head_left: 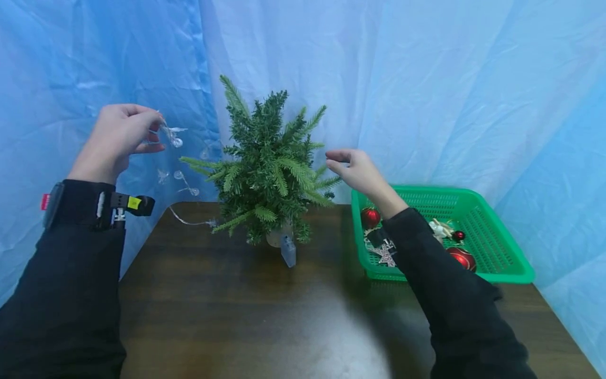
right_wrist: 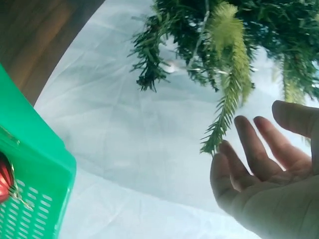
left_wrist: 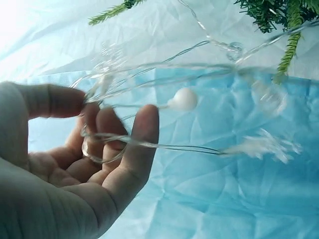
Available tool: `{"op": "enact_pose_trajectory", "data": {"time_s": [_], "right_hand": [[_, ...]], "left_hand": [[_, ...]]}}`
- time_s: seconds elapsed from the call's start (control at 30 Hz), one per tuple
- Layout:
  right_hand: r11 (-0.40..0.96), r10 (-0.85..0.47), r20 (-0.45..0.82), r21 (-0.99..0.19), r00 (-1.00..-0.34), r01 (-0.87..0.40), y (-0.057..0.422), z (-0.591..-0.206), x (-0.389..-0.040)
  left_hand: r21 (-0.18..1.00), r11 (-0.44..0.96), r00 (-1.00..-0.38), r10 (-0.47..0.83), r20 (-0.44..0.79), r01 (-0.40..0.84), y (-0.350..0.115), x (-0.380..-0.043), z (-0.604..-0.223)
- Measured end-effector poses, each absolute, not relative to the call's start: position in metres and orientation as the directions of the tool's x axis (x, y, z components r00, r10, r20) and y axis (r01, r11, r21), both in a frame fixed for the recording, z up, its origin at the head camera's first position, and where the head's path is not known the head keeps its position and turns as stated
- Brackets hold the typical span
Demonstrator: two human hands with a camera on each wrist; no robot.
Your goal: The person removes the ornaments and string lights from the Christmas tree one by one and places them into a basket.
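To the left of a small artificial Christmas tree [head_left: 265, 168], my left hand [head_left: 124, 134] is raised and pinches a strand of clear fairy lights [head_left: 176, 141] between thumb and finger. Loops of the thin wire, a white ball bulb [left_wrist: 185, 99] and a frosted bulb cover [left_wrist: 269, 147] hang about its fingers. Part of the wire runs down behind the tree. My right hand [head_left: 357, 171] is at the tree's right side, its relaxed fingers at the tip of a branch [right_wrist: 227, 109] and holding nothing. A translucent battery box [head_left: 288, 251] leans at the tree's base.
On the right of the brown table [head_left: 265, 321] stands a green plastic basket [head_left: 502, 231] under my right forearm. Red baubles [head_left: 461, 259] and a glittery star [head_left: 384, 255] lie in it. Blue cloth [head_left: 426, 79] hangs behind the table.
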State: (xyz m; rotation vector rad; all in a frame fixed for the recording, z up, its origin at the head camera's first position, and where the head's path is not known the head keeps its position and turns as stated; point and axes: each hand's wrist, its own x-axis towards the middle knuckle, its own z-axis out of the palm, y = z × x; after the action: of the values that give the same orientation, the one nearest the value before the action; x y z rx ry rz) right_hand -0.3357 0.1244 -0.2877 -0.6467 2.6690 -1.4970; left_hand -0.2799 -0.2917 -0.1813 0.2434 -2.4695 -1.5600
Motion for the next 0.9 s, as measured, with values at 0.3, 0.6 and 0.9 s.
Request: {"op": "enact_pose_trajectory", "data": {"time_s": [0.3, 0.6, 0.9], "right_hand": [[0.471, -0.38, 0.147, -0.819, -0.913, -0.328, 0.109, -0.278, -0.357], [0.521, -0.453, 0.019, -0.806, -0.891, -0.282, 0.099, -0.276, -0.373], [0.619, -0.491, -0.11, -0.742, -0.864, -0.257, 0.091, -0.276, -0.382]], "left_hand": [[0.918, 0.389, -0.953, -0.3, 0.044, -0.08, -0.283, -0.309, -0.155], [0.831, 0.542, -0.982, -0.188, -0.026, -0.126, -0.269, -0.33, -0.15], [0.608, 0.782, -0.988, -0.064, -0.139, -0.136, -0.255, -0.346, -0.146]]}}
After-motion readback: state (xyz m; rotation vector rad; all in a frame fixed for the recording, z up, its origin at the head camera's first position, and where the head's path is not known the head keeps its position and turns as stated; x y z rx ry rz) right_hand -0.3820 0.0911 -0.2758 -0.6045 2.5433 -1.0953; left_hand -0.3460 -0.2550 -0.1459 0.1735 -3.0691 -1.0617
